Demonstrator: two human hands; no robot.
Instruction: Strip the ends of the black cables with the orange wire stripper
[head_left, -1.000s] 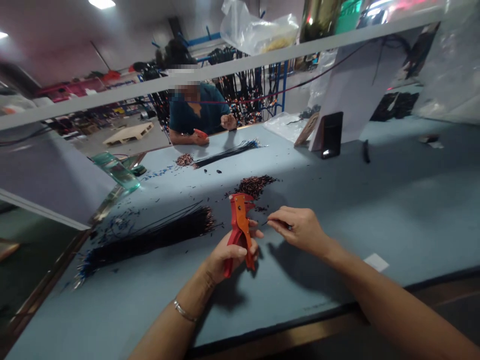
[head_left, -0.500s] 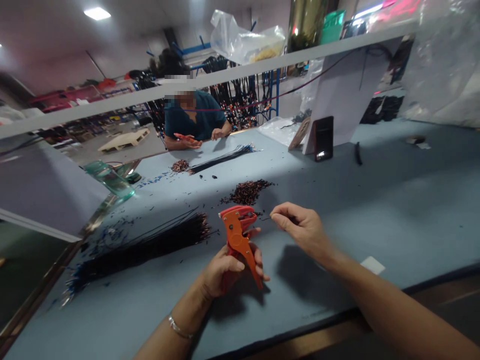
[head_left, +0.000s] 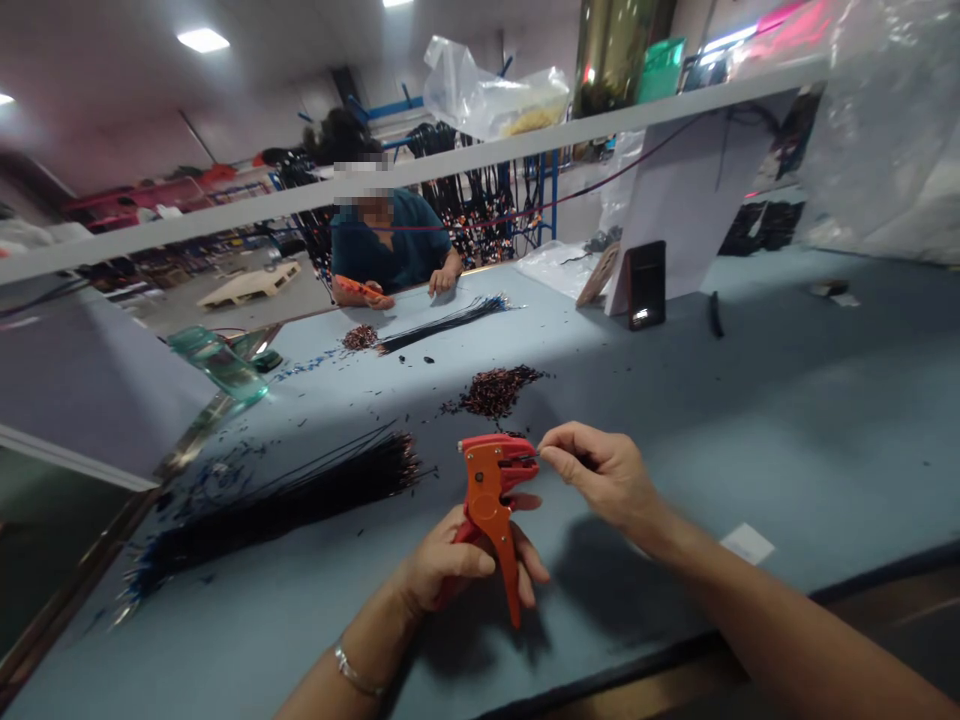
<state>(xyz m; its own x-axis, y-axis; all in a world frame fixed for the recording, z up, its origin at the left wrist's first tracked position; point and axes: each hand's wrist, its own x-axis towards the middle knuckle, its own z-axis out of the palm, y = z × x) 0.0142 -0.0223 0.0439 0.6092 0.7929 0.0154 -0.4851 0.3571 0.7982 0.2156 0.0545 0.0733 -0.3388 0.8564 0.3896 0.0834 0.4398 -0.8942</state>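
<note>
My left hand (head_left: 457, 565) is wrapped around the handles of an orange and red wire stripper (head_left: 489, 490), its jaws facing right. Thumb and fingers of my right hand (head_left: 604, 475) are pinched together right at those jaws. A thin dark wire showed in that pinch a moment earlier; now its end is hidden at the jaws. Left of the tool lies a thick bundle of black wires (head_left: 292, 505), copper tips to the right and blue ends to the left. Beyond the jaws is a pile of small black and copper offcuts (head_left: 499, 391).
Across the table (head_left: 810, 420), a co-worker (head_left: 394, 245) holds an orange tool beside another wire bundle (head_left: 446, 324) and offcut pile (head_left: 360, 337). A green bottle (head_left: 221, 362) lies at left. A phone (head_left: 646, 285) leans on a divider. A white label (head_left: 748, 543) lies near the front edge.
The wire stripper in my left hand has moved right and slightly down, so its jaws now meet my right fingertips. My right hand has barely moved. The co-worker's hands have shifted a little.
</note>
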